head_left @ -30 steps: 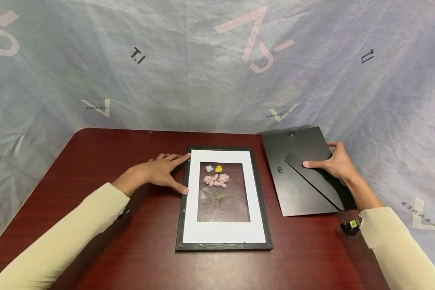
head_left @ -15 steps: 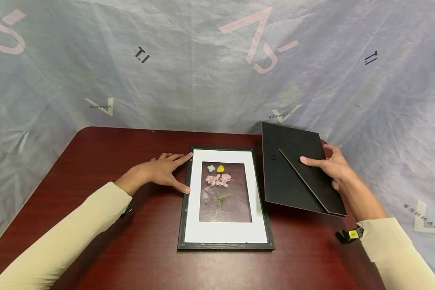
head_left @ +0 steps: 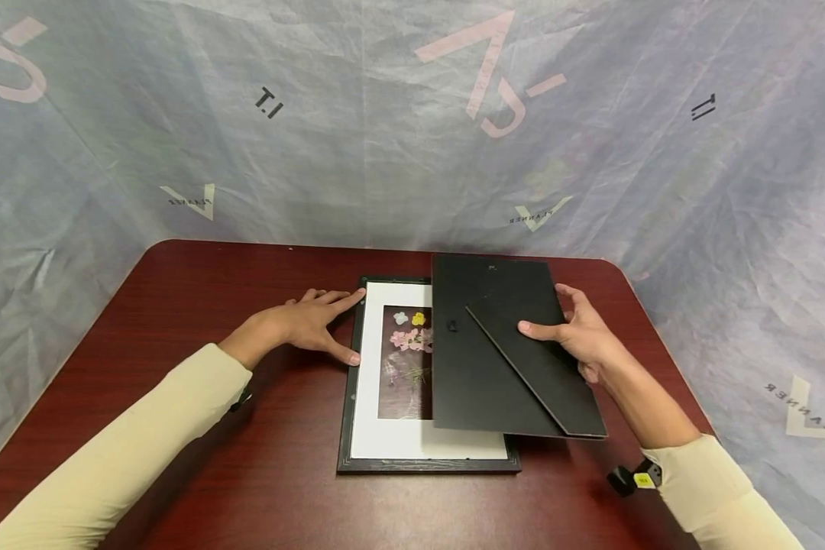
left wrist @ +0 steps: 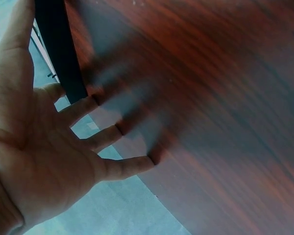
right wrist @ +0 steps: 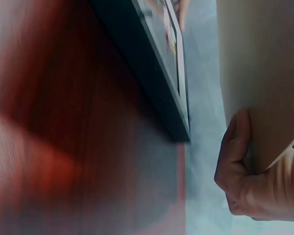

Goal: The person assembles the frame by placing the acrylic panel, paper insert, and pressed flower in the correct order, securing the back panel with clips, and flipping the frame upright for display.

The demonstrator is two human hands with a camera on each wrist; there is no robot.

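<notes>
A black picture frame (head_left: 345, 435) lies on the table with a white mat (head_left: 399, 443) inside it. In the mat's window are a white and a yellow flower (head_left: 418, 318), pink flowers (head_left: 406, 340) and a green sprig (head_left: 415, 375), partly covered. My left hand (head_left: 309, 325) rests spread at the frame's left side, thumb and index finger touching its edge. My right hand (head_left: 580, 336) grips the black backing board (head_left: 495, 382) by its right edge, thumb on top and fingers beneath. The board, with its easel leg (head_left: 522, 367), is held above the frame's right half. Its brown underside shows in the right wrist view.
The dark red wooden table (head_left: 247, 473) has its far edge against a grey printed sheet (head_left: 357, 137), which also rises at both sides. Bare tabletop extends left of the frame and in front of it.
My right hand has lifted the backing board off the table at the right and carried it left over the frame. My left hand stays at the frame's left edge.
</notes>
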